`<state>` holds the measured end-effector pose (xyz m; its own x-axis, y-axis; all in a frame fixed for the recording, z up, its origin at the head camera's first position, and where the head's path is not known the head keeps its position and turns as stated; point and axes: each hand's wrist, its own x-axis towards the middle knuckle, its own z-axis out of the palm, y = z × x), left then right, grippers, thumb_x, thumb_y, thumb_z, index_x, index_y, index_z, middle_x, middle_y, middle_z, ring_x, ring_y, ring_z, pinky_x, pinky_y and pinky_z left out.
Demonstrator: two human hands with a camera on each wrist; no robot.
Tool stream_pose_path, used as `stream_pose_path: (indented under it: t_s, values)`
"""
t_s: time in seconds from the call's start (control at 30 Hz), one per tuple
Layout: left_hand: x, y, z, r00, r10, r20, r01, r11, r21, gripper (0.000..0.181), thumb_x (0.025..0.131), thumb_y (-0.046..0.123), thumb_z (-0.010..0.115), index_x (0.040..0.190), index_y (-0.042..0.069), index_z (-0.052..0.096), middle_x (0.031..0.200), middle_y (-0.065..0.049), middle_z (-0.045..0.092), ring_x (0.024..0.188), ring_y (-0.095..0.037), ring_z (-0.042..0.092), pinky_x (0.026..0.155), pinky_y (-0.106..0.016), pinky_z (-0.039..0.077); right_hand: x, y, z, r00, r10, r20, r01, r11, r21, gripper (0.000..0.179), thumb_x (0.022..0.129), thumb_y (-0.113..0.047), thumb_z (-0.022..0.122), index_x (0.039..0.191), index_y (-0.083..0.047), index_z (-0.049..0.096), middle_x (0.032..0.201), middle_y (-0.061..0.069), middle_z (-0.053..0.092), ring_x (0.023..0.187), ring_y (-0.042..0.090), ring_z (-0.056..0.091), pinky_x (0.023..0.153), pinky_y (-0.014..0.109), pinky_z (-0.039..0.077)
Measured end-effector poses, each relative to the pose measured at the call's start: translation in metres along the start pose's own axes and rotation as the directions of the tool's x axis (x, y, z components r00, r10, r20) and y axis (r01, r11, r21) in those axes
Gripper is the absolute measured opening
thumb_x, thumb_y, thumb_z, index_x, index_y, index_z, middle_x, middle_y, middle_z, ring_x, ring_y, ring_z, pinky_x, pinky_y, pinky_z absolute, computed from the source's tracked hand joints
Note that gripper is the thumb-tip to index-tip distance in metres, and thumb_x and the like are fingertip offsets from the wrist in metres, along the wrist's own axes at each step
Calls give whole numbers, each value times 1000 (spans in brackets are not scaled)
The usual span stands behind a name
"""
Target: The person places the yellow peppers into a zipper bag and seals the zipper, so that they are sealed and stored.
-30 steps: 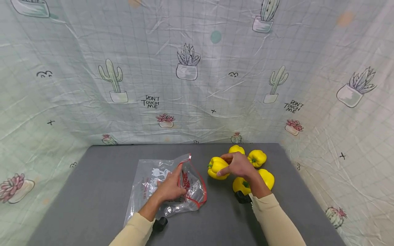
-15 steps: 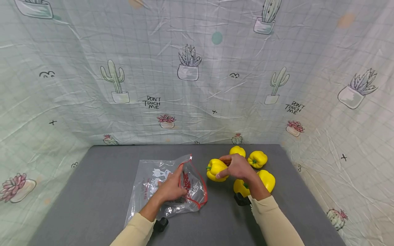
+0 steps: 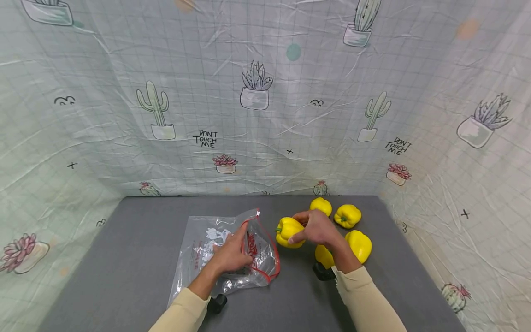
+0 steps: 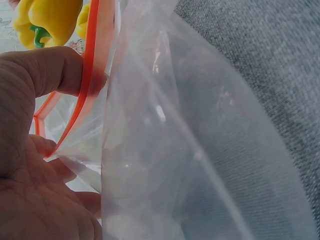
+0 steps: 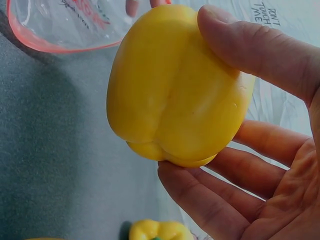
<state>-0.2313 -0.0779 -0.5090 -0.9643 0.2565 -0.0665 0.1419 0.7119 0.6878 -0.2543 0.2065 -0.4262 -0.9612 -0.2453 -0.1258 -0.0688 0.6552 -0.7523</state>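
Observation:
A clear zip bag [image 3: 186, 258] with a red zip edge lies flat, its mouth spread towards the right. My left hand [image 3: 232, 253] grips it at the mouth; in the left wrist view the thumb [image 4: 60, 70] hooks across the red edge [image 4: 89, 50]. Just right of that opening, my right hand [image 3: 319, 229] holds a yellow bell pepper [image 3: 288, 233], green stem pointing left. Up close in the right wrist view, the thumb [image 5: 250, 45] presses one side of the pepper [image 5: 170, 90] and the fingers curl under the other. The bag's middle is partly hidden under my left hand.
Several more yellow bell peppers [image 3: 347, 216] sit around my right forearm on the grey table [image 3: 124, 258], one [image 3: 323, 256] partly covered by the wrist. A cactus-print curtain [image 3: 274, 124] encloses the back and sides. Black wrist cameras [image 3: 217, 304] hang below both wrists.
My right hand has carried the bell pepper slightly left and nearer to me, closer to the bag's mouth. The left hand and bag stay in place.

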Motion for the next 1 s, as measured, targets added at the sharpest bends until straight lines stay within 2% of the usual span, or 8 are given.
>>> stream_pose_path:
  t_s: [0.53,0.77,1.0]
  values:
    - [1,0,0,1000,-4,10,4,1000,-14,113,68,20,79,166,22,23,171,-8,34,151,-64,24,101,-97,4,3,-6,10,996,-81,25,81,996,-20,67,71,-21,95,130,0,71,124,15,76,106,25,70,93,43,60]
    - [1,1,-1,1000,-7,15,7,1000,-18,113,69,20,78,167,22,23,171,-7,35,151,-64,25,100,-97,4,4,-10,14,997,-72,29,73,997,-31,65,71,-23,95,128,-3,73,122,11,77,102,21,69,92,40,59]
    - [2,1,-1,1000,-13,23,13,1000,-14,111,71,22,78,167,22,23,171,-7,34,150,-66,24,101,-97,3,7,-11,19,994,-97,44,98,995,-22,62,71,-22,95,127,-5,74,118,8,78,97,19,69,88,36,59]
